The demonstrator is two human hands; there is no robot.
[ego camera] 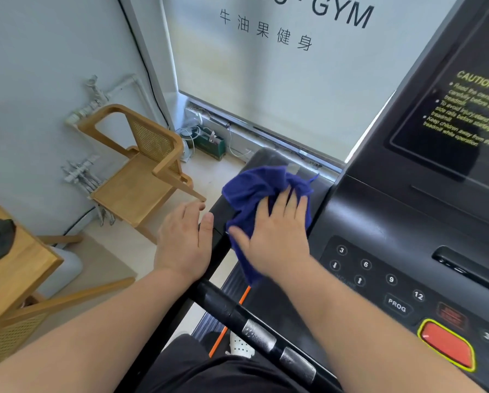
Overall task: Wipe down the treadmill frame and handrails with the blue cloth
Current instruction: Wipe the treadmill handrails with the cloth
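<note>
Mid-wipe: the right hand (271,236), fingers flat, presses the crumpled blue cloth (251,188) onto the black treadmill frame (261,158), left of its console (379,222). The left hand (183,236) rests relaxed alongside. Likely next: sweep nearer, along the black handrail (223,303).

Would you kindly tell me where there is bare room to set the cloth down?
The chair seat is bare, and so is the console ledge between caution panel and keypad. The frame corner is crowded: left hand, right hand, cloth.
</note>
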